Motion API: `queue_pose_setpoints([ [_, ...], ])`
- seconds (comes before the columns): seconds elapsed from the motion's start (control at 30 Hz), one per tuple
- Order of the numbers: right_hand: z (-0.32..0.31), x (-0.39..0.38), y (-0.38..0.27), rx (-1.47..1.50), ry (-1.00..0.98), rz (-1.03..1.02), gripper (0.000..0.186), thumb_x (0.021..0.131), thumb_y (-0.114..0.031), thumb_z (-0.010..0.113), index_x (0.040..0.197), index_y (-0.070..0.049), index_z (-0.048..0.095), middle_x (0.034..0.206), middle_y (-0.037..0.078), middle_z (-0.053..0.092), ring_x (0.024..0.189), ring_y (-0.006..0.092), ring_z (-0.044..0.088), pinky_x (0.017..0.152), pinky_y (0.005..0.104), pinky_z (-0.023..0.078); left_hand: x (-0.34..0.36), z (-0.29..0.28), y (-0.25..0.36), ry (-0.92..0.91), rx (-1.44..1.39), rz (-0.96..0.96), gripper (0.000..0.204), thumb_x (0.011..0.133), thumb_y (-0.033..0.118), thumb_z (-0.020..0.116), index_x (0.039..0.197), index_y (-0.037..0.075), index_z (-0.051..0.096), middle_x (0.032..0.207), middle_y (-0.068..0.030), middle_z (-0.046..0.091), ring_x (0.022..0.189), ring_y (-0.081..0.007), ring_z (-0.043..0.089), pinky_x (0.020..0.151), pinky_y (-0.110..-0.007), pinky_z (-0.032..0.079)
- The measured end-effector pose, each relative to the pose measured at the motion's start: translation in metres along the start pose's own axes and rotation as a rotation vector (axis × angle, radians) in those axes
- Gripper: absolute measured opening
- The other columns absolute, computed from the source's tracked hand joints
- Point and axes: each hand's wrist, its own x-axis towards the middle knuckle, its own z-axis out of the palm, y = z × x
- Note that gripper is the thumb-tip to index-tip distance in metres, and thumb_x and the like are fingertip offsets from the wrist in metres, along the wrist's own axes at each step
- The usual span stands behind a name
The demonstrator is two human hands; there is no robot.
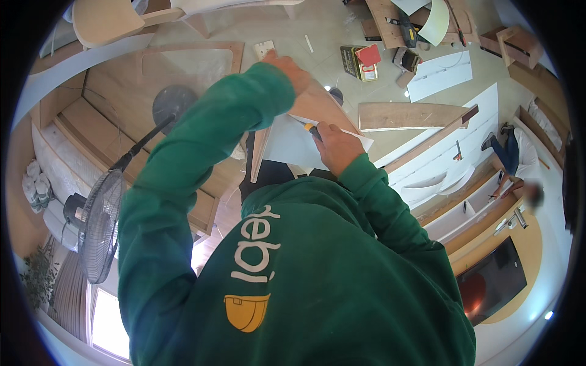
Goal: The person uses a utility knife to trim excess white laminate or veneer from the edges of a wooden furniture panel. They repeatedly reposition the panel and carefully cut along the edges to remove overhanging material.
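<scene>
In my right hand (339, 149) is a yellow-and-black handled tool (313, 130), its thin metal end pointing up and left over a white sheet (290, 145). The fingers are closed round the handle. Just beyond the sheet lies a brown wooden panel (326, 105) that narrows away from me. My left hand (290, 70) is stretched out to the panel's far end, with the forearm crossing in front of me. Its fingers are partly hidden, so their grip is unclear. A small beige block (264, 49) sits near those fingertips.
A standing fan (101, 216) with a round base is at my left. Ahead right are a tin (360, 63) with a red piece on it and a low worktable (381, 18) bearing tools. White panels (439, 143) lie to the right, where another person (519, 155) works.
</scene>
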Motion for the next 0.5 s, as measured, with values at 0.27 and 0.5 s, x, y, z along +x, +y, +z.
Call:
queue_pose_setpoints([
  [0.27,-0.008,0.001,-0.003,0.026,-0.066,-0.001,0.02,0.094,-0.021,0.049,0.101,-0.003,0.051,0.088,0.017,0.06,0.076,0.0343,0.063,0.064,0.046,0.049,0.045,-0.022,-0.018,0.013,-0.448,-0.083,0.039,0.078,0.012,0.062,0.117,0.01,0.064,0.096,-0.0149,0.069,0.091,-0.0304,0.066,0.083,-0.038,0.052],
  [0.5,-0.012,0.001,-0.003,0.013,-0.056,0.04,0.019,0.092,-0.02,0.053,0.102,-0.003,0.052,0.088,0.016,0.06,0.075,0.0343,0.062,0.064,0.0448,0.049,0.047,0.016,-0.005,-0.289,-0.035,-0.106,0.03,0.073,0.012,0.07,0.102,0.011,0.07,0.096,-0.0121,0.07,0.091,-0.0286,0.067,0.078,-0.04,0.053],
])
